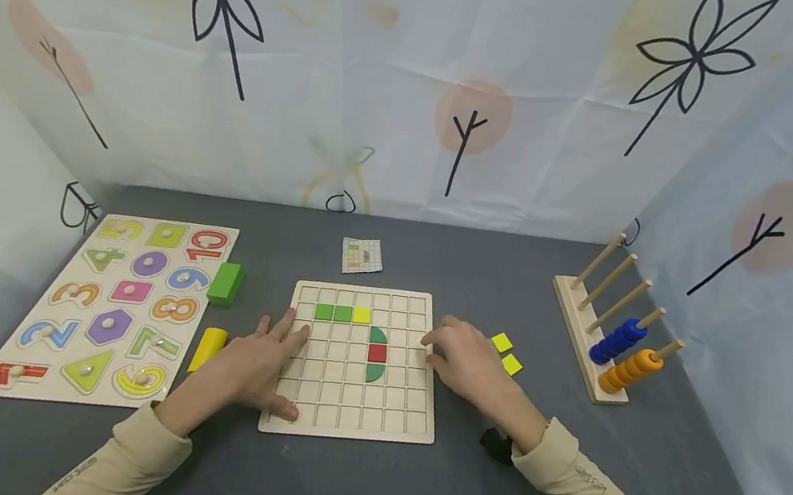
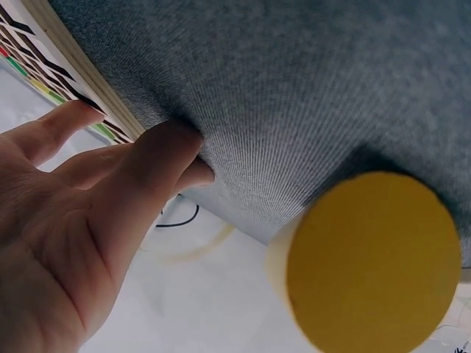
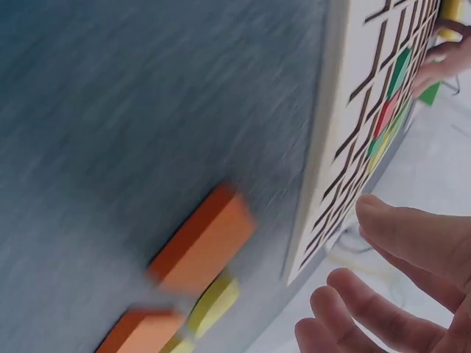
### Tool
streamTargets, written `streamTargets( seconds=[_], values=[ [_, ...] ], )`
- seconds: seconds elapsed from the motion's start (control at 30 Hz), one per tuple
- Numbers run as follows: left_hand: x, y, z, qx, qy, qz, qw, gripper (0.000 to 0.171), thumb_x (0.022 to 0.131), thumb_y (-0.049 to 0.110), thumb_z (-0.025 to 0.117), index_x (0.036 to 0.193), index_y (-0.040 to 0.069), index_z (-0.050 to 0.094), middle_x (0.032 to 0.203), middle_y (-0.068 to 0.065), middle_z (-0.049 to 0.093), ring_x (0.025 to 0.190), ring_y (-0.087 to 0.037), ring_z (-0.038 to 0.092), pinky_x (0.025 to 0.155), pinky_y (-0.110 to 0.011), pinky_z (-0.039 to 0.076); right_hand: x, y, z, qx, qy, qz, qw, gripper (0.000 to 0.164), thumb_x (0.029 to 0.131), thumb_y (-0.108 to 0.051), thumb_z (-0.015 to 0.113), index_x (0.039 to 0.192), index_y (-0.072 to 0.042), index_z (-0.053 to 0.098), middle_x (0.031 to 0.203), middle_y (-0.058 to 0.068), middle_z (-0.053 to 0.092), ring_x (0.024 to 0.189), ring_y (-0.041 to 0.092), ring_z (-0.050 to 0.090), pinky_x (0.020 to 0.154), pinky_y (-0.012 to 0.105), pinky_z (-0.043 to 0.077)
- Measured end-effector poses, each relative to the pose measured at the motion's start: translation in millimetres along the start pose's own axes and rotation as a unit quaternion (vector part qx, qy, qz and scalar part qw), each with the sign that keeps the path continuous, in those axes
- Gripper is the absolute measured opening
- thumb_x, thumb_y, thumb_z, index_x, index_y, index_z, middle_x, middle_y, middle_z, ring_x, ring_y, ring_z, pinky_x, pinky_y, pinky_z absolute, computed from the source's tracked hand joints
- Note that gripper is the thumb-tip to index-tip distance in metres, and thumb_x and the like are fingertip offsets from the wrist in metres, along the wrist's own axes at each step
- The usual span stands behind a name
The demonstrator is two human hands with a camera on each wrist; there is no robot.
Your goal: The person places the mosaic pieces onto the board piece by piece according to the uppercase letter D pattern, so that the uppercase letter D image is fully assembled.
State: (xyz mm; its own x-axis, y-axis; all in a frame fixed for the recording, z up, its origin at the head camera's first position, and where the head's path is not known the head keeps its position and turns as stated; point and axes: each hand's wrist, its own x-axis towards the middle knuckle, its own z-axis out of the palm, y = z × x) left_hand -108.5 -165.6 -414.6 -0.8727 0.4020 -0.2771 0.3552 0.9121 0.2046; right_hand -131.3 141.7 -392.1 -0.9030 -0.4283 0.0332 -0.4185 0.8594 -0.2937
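A square wooden grid board point(image 1: 330, 392) lies in the middle of the table. Set in its cells are two green squares point(image 1: 333, 313), a yellow square point(image 1: 362, 315), a red square point(image 1: 377, 353) and two green rounded pieces point(image 1: 374, 372). My left hand point(image 1: 256, 367) rests with spread fingers along the board's left edge, thumb near the lower corner. Over the right edge is my right hand point(image 1: 461, 356), fingers loosely bent; in the right wrist view its thumb and fingers stand apart with nothing between them. Orange blocks point(image 3: 204, 239) and yellow pieces point(image 3: 213, 303) lie beside the board there.
At left lies a number-and-shape puzzle board point(image 1: 87, 282), with a green block point(image 1: 225, 284) and a yellow cylinder point(image 1: 208, 348) by its right edge. A small pattern card point(image 1: 362, 256) is behind the grid. A peg stand point(image 1: 585, 327) with blue and orange beads stands right.
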Motion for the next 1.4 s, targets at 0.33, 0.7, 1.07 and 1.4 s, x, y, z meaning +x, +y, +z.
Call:
streamTargets(
  seconds=[0.33, 0.7, 1.07, 1.4],
  values=[
    [-1.5, 0.6, -0.3, 0.001, -0.003, -0.006, 1.0, 0.121, 0.061, 0.06, 0.092, 0.154, 0.002, 0.041, 0.164, -0.033, 0.027, 0.139, -0.068, 0.035, 0.094, -0.073, 0.049, -10, 31, -12, -0.025, -0.02, 0.04, 0.999, 0.03, 0.087, -0.01, 0.08, 0.117, -0.009, 0.077, 0.112, 0.014, 0.07, 0.09, 0.03, 0.065, 0.051, 0.028, 0.046],
    [-2.1, 0.1, -0.4, 0.001, -0.006, -0.009, 0.9999, 0.121, 0.061, 0.06, 0.092, 0.154, 0.001, 0.04, 0.164, -0.034, 0.026, 0.139, -0.068, 0.035, 0.094, -0.073, 0.049, -13, 45, -7, -0.022, -0.035, 0.034, 0.999, 0.024, 0.088, -0.007, 0.078, 0.112, -0.006, 0.078, 0.11, 0.016, 0.074, 0.09, 0.031, 0.069, 0.065, 0.041, 0.058],
    [-1.8, 1.9, -1.5, -0.002, -0.004, -0.004, 1.0, 0.121, 0.062, 0.058, 0.092, 0.154, 0.001, 0.039, 0.164, -0.034, 0.026, 0.139, -0.068, 0.035, 0.096, -0.072, 0.049, -15, 44, -5, -0.035, -0.032, 0.029, 0.998, 0.026, 0.087, -0.007, 0.08, 0.113, -0.007, 0.078, 0.107, 0.015, 0.074, 0.088, 0.028, 0.07, 0.069, 0.041, 0.059],
    [-1.7, 1.3, -0.4, -0.006, -0.002, -0.002, 1.0, 0.121, 0.061, 0.058, 0.093, 0.154, 0.001, 0.04, 0.163, -0.034, 0.026, 0.138, -0.068, 0.035, 0.096, -0.072, 0.049, -13, 41, 0, -0.021, -0.029, 0.025, 0.999, 0.021, 0.085, -0.01, 0.082, 0.106, -0.008, 0.08, 0.105, 0.013, 0.075, 0.087, 0.026, 0.068, 0.071, 0.041, 0.059]
  ],
)
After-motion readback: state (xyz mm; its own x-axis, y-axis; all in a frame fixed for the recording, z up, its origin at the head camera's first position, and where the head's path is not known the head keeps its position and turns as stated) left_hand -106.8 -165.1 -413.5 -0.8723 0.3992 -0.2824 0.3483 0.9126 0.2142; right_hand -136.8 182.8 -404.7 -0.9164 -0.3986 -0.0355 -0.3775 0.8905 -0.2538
